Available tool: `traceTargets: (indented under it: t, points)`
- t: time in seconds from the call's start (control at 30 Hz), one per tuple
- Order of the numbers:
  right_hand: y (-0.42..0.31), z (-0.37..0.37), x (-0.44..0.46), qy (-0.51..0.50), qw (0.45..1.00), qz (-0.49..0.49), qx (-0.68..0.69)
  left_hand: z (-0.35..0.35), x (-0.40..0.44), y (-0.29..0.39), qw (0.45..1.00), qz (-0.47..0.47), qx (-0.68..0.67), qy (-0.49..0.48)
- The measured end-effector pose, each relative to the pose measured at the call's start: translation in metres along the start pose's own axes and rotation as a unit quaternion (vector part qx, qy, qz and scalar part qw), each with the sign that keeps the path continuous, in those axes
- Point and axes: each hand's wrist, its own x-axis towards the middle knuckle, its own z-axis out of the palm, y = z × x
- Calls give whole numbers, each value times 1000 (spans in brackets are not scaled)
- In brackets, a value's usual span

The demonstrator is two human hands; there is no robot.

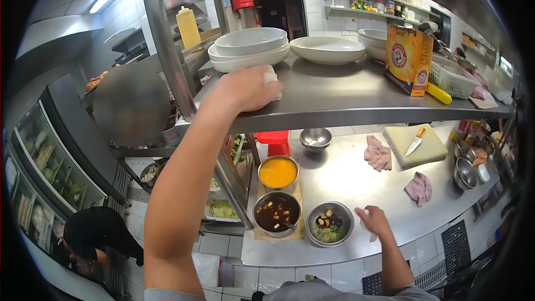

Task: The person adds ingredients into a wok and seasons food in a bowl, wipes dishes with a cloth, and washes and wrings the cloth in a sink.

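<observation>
My left hand (245, 90) presses on the steel shelf (334, 89), its fingers closed round a crumpled white cloth (273, 82). Just behind it stands a stack of white bowls (249, 50). Over the lower steel counter (340, 156), my right hand (374, 221) is curled, with a thin white piece, paper or cloth, hanging from it. To its left sits a metal bowl (330, 224) of chopped greens and dark bits. Beside that are a pot of dark liquid with pale cubes (277, 214) and a pot of orange liquid (278, 173).
A white plate (327, 50) and an orange baking soda box (405, 58) stand on the shelf. Below, a knife (415, 140) lies on a cutting board (429, 153) near two pinkish cloths (418, 188). At left, a person in black (103, 231) bends by a glass-door fridge (56, 156).
</observation>
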Motion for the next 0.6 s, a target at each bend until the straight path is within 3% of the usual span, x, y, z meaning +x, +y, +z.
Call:
traceTargets:
  t: [0.03, 0.07, 0.1, 0.17, 0.23, 0.37, 0.43, 0.47, 0.53, 0.57, 0.6]
  points:
    - [-6, -12, -6, 35, 998, -28, 34, -3, -2, -9, 1000, 13, -8, -20]
    - [-15, -28, -14, -11, 980, -44, 192, -6, -3, -18, 999, 27, -13, -43]
    - [-25, -47, -24, -54, 935, -57, 347, -4, -4, -29, 998, 33, -7, -50]
    - [-50, -85, -44, -134, 818, -143, 541, 4, -3, -47, 998, 12, -47, 50]
    - [-71, -133, -60, -11, 853, -288, 436, 10, 2, -35, 996, 41, -39, 62]
    - [-167, -195, -77, 156, 767, -533, 321, 24, -11, 35, 974, 157, -143, 79]
    - [-224, -213, -72, 300, 762, -558, 130, 33, -41, 73, 944, 230, -200, 128]
    - [-242, -216, -63, 296, 755, -570, 128, 32, -64, 88, 947, 238, -191, 95]
    - [-266, -207, -36, 398, 730, -554, 37, 50, -117, 90, 920, 299, -212, 138]
    - [-269, -196, -23, 394, 728, -560, 38, 48, -154, 88, 910, 307, -245, 135]
    - [-269, -185, -9, 390, 793, -465, -58, 48, -183, 74, 908, 297, -278, 104]
